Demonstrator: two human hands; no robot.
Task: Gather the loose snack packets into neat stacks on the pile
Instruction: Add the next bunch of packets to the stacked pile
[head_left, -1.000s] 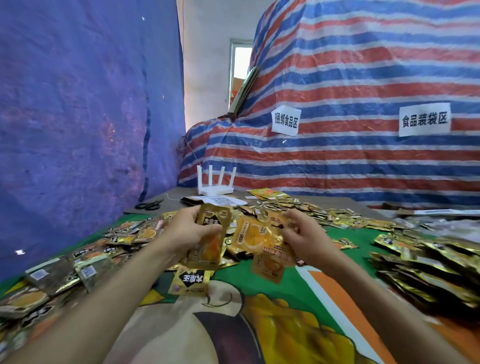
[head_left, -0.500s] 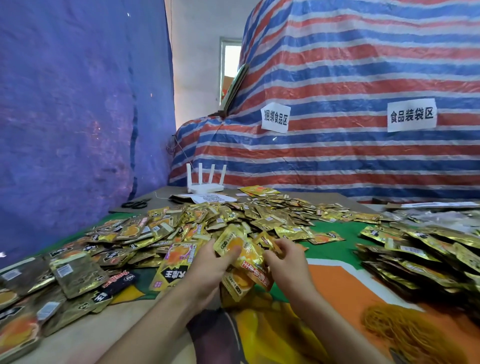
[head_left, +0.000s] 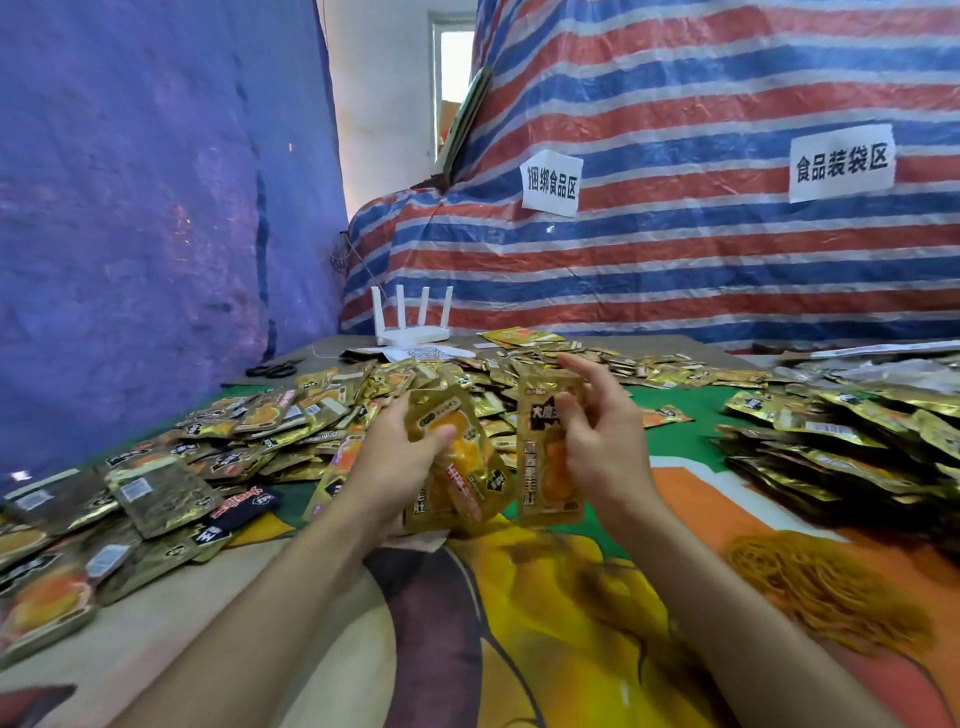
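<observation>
Both hands hold gold snack packets above the worktop (head_left: 171, 634).
The left hand (head_left: 400, 460) grips a fanned bunch of packets (head_left: 467, 467); the right hand (head_left: 602, 441) pinches a single upright packet (head_left: 545, 467) just beside the bunch; loose packets (head_left: 291, 415) lie heaped behind and to the left; stacked rows (head_left: 852, 441) sit at right; a white router (head_left: 413, 332) stands beyond.

The left hand (head_left: 400, 457) grips several gold snack packets (head_left: 457, 467); the right hand (head_left: 602, 447) holds one upright packet (head_left: 548, 462) beside them. Between the hands and the white router (head_left: 413, 332), loose packets (head_left: 291, 415) heap on the bench (head_left: 171, 644).
</observation>
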